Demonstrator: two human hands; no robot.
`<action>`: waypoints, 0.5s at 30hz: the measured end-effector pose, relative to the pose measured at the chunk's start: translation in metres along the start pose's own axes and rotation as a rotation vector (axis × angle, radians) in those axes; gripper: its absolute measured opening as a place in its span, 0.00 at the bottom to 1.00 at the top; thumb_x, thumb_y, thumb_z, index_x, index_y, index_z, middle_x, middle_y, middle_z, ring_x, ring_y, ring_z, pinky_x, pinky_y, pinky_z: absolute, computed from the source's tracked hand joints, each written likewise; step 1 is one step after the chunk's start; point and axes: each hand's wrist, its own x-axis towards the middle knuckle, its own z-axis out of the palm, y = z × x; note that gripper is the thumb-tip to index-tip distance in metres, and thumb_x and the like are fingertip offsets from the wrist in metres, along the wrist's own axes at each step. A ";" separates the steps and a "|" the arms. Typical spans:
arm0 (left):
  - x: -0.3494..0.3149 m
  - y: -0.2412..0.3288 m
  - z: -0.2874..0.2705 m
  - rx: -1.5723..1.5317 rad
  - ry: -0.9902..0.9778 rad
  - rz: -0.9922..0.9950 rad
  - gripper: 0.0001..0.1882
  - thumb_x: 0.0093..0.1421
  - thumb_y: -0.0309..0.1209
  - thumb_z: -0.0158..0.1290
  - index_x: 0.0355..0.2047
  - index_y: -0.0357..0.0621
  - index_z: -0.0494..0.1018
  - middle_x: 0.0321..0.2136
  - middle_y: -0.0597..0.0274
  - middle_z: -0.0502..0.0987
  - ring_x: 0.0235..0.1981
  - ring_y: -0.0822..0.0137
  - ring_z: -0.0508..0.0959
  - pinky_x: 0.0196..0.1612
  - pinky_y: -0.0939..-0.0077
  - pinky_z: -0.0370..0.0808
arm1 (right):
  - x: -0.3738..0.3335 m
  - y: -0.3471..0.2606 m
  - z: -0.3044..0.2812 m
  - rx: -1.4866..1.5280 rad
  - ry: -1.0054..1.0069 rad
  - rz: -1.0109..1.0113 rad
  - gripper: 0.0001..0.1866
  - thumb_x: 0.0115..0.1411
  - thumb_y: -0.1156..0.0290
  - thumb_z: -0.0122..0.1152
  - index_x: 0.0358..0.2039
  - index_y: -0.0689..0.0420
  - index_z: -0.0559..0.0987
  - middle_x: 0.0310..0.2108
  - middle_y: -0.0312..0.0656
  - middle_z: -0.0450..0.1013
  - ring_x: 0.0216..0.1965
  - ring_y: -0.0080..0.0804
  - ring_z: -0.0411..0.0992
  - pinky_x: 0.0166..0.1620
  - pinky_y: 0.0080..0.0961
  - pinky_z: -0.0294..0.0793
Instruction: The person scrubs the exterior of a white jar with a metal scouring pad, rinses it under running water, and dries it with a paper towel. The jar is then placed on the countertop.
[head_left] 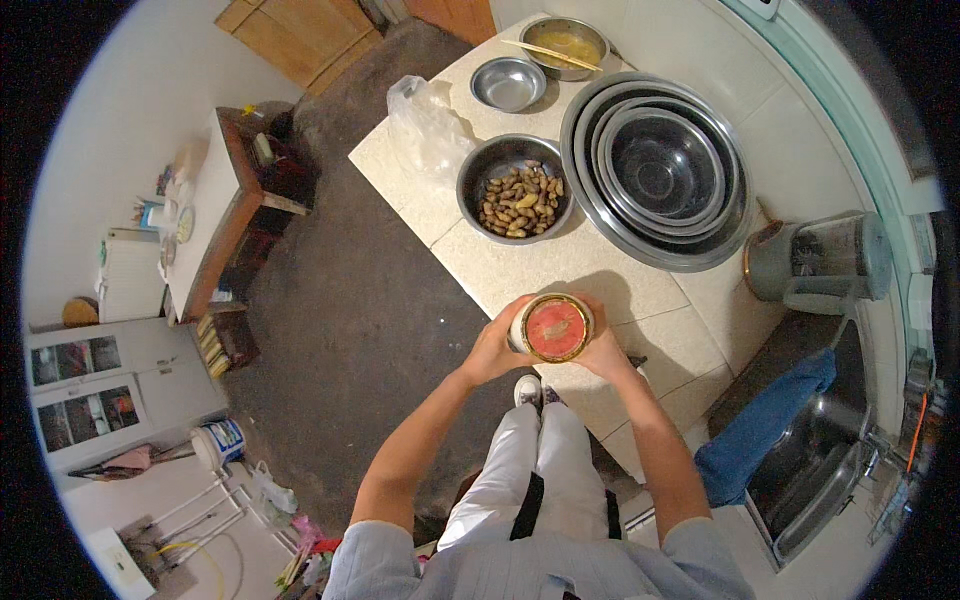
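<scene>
A jar with a red, gold-rimmed lid (557, 328) is held between my two hands over the near edge of the tiled counter (500, 262). My left hand (497, 343) wraps around its left side, and my right hand (601, 345) grips the right side. The lid faces up toward me; most of the jar's body is hidden beneath it and by my fingers. Beyond the jar, a metal bowl (470, 215) holds what look like unshelled peanuts (522, 200). A crumpled clear plastic bag (425, 125) lies left of that bowl.
Nested metal basins (575, 215) stand at the right. A small metal bowl (508, 85) sits farther back, near a bowl of yellowish liquid (565, 45) with chopsticks (553, 54) across it. A grey-green jug-like appliance (815, 255) and a sink (800, 480) with blue cloth (765, 430) are right.
</scene>
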 end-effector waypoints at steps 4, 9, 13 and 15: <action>-0.003 -0.003 0.004 0.077 -0.018 -0.050 0.48 0.36 0.29 0.68 0.59 0.49 0.56 0.56 0.55 0.63 0.57 0.56 0.65 0.58 0.64 0.64 | -0.007 0.009 -0.008 -0.243 0.004 -0.056 0.47 0.35 0.67 0.76 0.55 0.56 0.58 0.52 0.48 0.62 0.53 0.43 0.64 0.54 0.35 0.65; -0.008 0.014 0.007 0.202 0.000 -0.117 0.45 0.39 0.23 0.65 0.59 0.51 0.56 0.57 0.53 0.62 0.56 0.54 0.65 0.55 0.64 0.67 | -0.012 -0.003 -0.021 -0.237 -0.006 0.031 0.40 0.44 0.73 0.69 0.57 0.55 0.59 0.50 0.49 0.66 0.51 0.46 0.66 0.53 0.36 0.65; -0.029 0.006 -0.010 0.465 0.072 -0.104 0.36 0.48 0.22 0.57 0.57 0.51 0.58 0.54 0.55 0.66 0.52 0.53 0.68 0.52 0.64 0.69 | -0.017 -0.030 -0.045 -0.411 -0.039 0.241 0.26 0.53 0.76 0.58 0.54 0.57 0.66 0.47 0.49 0.70 0.50 0.42 0.68 0.51 0.33 0.66; -0.051 0.001 -0.026 0.529 0.208 -0.129 0.28 0.52 0.24 0.53 0.55 0.51 0.62 0.52 0.55 0.68 0.50 0.52 0.70 0.50 0.65 0.70 | -0.018 -0.052 -0.056 -0.444 0.040 0.161 0.20 0.55 0.77 0.55 0.50 0.60 0.71 0.47 0.50 0.71 0.51 0.38 0.68 0.51 0.27 0.66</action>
